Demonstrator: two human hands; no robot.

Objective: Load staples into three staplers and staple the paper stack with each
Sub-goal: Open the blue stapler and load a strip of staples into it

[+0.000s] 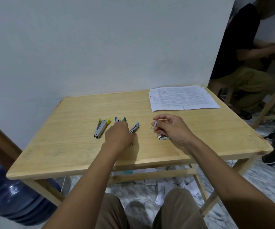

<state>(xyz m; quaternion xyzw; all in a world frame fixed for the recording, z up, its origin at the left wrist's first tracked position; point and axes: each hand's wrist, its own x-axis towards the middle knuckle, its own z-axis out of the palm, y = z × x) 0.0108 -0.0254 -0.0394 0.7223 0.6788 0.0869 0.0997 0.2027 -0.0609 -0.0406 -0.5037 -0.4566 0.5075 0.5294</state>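
Three small staplers lie in a row on the wooden table (77,146). The yellow stapler (101,128) lies opened at the left. My left hand (117,135) rests over the green stapler (120,120), hiding most of it; its grip cannot be made out. The blue stapler (134,128) lies just right of that hand. My right hand (171,128) hovers above the table and pinches a strip of staples (155,123) between thumb and fingers. A small staple box (162,137) lies under that hand. The paper stack (182,98) lies at the far right corner.
A blue water jug (12,197) stands on the floor left of the table. Paper scraps (166,187) litter the floor under the table. Another person (249,60) sits at the far right beside a second wooden table. A wall runs behind the table.
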